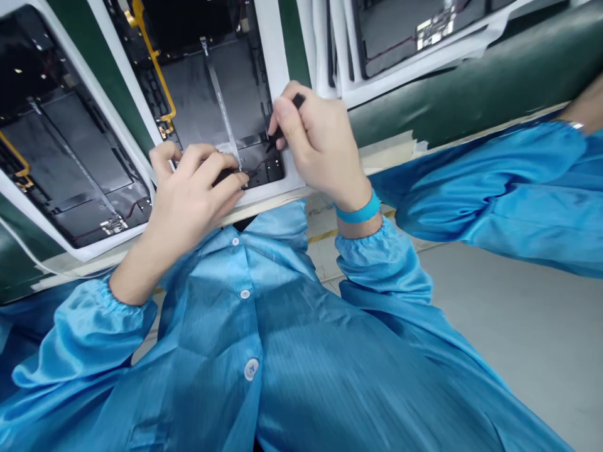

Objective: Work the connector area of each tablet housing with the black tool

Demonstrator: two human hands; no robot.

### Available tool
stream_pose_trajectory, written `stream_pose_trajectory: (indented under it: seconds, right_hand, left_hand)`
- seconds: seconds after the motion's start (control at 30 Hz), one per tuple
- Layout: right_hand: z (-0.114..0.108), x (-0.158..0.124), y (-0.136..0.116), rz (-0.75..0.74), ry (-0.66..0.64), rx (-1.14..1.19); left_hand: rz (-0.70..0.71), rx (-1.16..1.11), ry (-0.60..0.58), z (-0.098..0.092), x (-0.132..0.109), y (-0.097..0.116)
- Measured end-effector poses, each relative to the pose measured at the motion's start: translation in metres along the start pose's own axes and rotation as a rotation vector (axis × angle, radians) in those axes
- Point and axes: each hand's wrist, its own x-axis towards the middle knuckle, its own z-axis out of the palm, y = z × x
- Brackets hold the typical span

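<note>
An opened tablet housing (188,81) lies in a white tray before me, with a yellow flex cable (157,69) along its left side and a thin grey ribbon cable (219,94) down its middle. My left hand (188,188) rests over its near end, fingers bent and spread, fingertips by the ribbon's lower end. What lies beneath those fingers is mostly hidden. Closed around a slim black pointed tool (298,100), my right hand (323,138) is over the near right corner. The tool's dark tip points down at the housing, near a thin dark red wire (258,167).
Another opened tablet housing (70,138) lies in a white tray to the left. Stacked white trays (348,37) with a similar housing stand at the right on the green mat (424,94). A co-worker's blue sleeve (509,169) and wrist show at the far right.
</note>
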Motion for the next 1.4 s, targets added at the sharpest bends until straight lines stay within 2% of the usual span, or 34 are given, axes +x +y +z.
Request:
stream_pose_trajectory:
  seconds: [0.17,0.33,0.53,0.63,0.73,0.83,0.93,1.03,1.23,1.4]
  right_hand:
    - [-0.003,0.013,0.006,0.014,-0.13,0.026]
    - [-0.003,0.016,0.011,0.014,-0.117,0.125]
    - [-0.007,0.015,0.008,0.038,-0.13,0.104]
    - [-0.004,0.011,0.008,0.023,-0.094,0.095]
    - [0.005,0.0,0.004,-0.052,0.032,0.027]
    - [0.018,-0.015,-0.002,-0.148,0.115,-0.099]
    - [0.029,-0.027,-0.002,-0.227,0.143,-0.124]
    - [0.033,-0.032,0.002,-0.222,0.175,-0.091]
    - [0.033,-0.032,0.007,-0.196,0.154,-0.042]
    - [0.031,-0.034,0.002,-0.136,0.132,-0.103]
  left_hand:
    - [-0.039,-0.043,-0.047,-0.007,0.001,0.001]
    - [-0.003,-0.046,-0.125,-0.017,0.003,-0.003]
    - [0.093,0.042,-0.161,-0.018,0.009,-0.016]
    - [0.218,0.119,-0.127,-0.017,0.011,-0.027]
    - [0.321,0.158,-0.11,-0.018,0.013,-0.036]
    - [0.365,0.176,-0.106,-0.019,0.013,-0.04]
    - [0.392,0.191,-0.097,-0.019,0.013,-0.041]
    - [0.413,0.203,-0.082,-0.019,0.014,-0.04]
    - [0.436,0.198,-0.061,-0.02,0.013,-0.039]
    - [0.382,0.18,-0.107,-0.018,0.013,-0.039]
